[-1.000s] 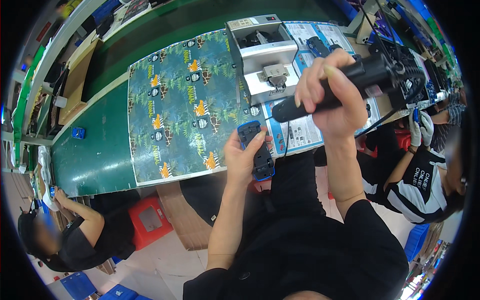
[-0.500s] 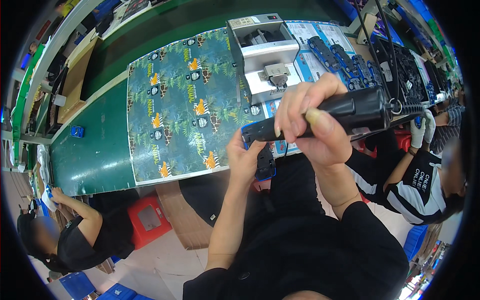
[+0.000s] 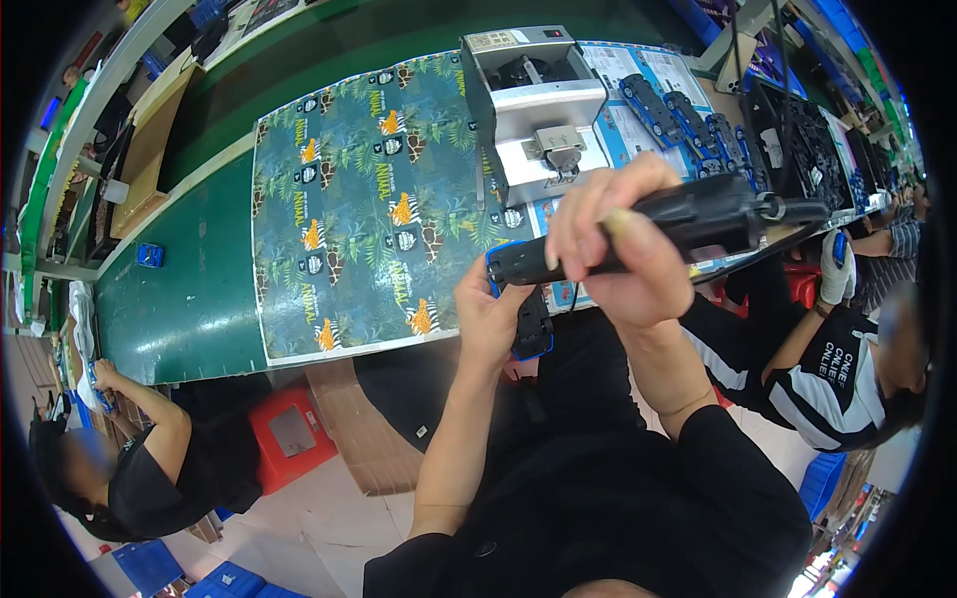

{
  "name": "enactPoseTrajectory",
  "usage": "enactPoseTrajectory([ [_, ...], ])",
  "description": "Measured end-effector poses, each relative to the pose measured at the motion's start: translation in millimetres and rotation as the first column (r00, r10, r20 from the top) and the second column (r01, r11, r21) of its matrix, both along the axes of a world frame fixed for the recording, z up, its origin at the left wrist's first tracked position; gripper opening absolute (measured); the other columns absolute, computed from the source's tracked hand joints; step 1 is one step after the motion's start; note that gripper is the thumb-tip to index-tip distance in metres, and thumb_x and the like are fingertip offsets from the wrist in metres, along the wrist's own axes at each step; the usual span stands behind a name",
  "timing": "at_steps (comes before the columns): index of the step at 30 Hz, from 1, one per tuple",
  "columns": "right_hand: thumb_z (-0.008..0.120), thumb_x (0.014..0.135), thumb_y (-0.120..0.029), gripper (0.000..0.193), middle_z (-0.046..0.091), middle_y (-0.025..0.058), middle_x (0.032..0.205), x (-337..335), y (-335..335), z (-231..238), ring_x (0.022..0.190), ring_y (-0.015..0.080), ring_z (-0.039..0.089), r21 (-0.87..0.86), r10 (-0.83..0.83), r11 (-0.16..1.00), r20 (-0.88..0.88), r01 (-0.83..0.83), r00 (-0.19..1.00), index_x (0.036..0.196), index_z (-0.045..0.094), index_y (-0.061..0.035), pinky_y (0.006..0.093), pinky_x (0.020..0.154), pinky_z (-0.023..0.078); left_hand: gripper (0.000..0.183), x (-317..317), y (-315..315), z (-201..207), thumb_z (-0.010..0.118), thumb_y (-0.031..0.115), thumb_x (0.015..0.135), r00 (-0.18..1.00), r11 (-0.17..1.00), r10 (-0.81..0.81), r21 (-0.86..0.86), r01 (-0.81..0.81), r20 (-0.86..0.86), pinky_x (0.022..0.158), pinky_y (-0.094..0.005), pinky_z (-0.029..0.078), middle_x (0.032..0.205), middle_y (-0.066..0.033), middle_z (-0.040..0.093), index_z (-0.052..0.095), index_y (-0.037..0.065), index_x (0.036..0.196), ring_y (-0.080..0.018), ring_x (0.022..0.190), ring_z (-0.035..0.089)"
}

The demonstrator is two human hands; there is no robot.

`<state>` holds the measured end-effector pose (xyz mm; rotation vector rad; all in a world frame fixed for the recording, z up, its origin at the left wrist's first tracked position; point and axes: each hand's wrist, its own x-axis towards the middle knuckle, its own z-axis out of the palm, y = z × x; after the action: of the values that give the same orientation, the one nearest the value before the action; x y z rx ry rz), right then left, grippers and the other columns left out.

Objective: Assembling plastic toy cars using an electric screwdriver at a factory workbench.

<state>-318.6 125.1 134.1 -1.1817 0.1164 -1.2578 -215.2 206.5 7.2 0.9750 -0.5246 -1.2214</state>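
Observation:
My left hand (image 3: 488,317) grips a blue and black toy car (image 3: 533,329), its dark underside turned up, just off the table's front edge. Wrapped around a black electric screwdriver (image 3: 698,214) is my right hand (image 3: 623,239). The screwdriver lies nearly level, its narrow end at the car's upper part beside my left fingers. Where its tip meets the car is partly hidden. A screw feeder machine (image 3: 538,120), grey metal, stands on the table beyond my hands.
Several blue and black toy cars (image 3: 650,110) lie right of the machine. A patterned animal sheet (image 3: 359,219) covers the green table (image 3: 189,309); a small blue part (image 3: 151,255) lies at its left. Co-workers sit at left (image 3: 150,439) and right (image 3: 827,369). A red stool (image 3: 291,439) stands below.
The screwdriver's rear end has dipped slightly, and my right hand has shifted a little with it. My left hand still holds the car in nearly the same place.

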Motion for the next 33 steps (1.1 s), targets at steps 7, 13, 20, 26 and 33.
enactPoseTrajectory([
  [7,0.052,0.092,-0.019,0.016,0.052,0.0076,0.068,-19,-16,10,0.053,0.0167,0.050,-0.109,-0.071,0.991,0.044,0.076,0.997,0.095,0.050,-0.0039,0.0336,0.057,0.047,0.026,-1,-1,12,0.072,0.008,0.090,0.999,0.998,-0.016,0.065,0.019,-0.048,0.070,-0.0293,0.058,0.094,-0.0091,0.069,0.062,-0.002,0.111,-0.0154,0.079,0.069],
  [13,0.057,0.091,-0.015,0.014,0.052,0.0082,0.068,-17,-8,4,0.056,0.0167,0.052,-0.105,-0.074,0.992,-0.041,0.070,0.996,0.094,0.050,-0.0034,0.0338,0.059,0.048,0.026,-1,-1,11,0.072,0.008,0.089,0.999,0.997,-0.030,0.069,0.032,-0.025,0.069,-0.0287,0.058,0.092,-0.0094,0.069,0.062,-0.001,0.112,-0.0151,0.078,0.069],
  [20,0.073,0.082,-0.005,0.020,0.060,0.0083,0.071,-12,-2,2,0.059,0.0119,0.058,0.023,-0.087,0.996,-0.076,0.089,0.993,0.087,0.053,-0.0028,0.0267,0.058,0.049,0.027,-1,-1,7,0.072,0.009,0.089,0.999,0.999,-0.030,0.038,0.031,-0.018,0.069,-0.0282,0.058,0.090,-0.0095,0.070,0.062,-0.002,0.111,-0.0145,0.077,0.069],
  [26,0.069,0.083,-0.012,0.023,0.055,0.0093,0.069,-13,2,9,0.059,0.0162,0.053,-0.169,-0.121,0.983,-0.301,0.072,0.946,0.089,0.048,-0.0043,0.0330,0.062,0.050,0.025,-1,-2,13,0.071,0.005,0.089,0.999,0.999,-0.006,0.042,0.005,0.047,0.070,-0.0279,0.057,0.091,-0.0100,0.071,0.062,-0.002,0.111,-0.0146,0.077,0.069],
  [33,0.077,0.075,-0.009,0.027,0.056,0.0091,0.069,-7,-14,-5,0.060,0.0170,0.056,-0.118,0.025,0.991,-0.297,-0.062,0.955,0.079,0.051,-0.0024,0.0303,0.058,0.050,0.024,-3,-1,16,0.071,0.004,0.086,0.996,0.999,-0.009,0.036,0.005,0.093,0.074,-0.0267,0.053,0.091,-0.0076,0.070,0.064,-0.002,0.108,-0.0123,0.079,0.066],
])
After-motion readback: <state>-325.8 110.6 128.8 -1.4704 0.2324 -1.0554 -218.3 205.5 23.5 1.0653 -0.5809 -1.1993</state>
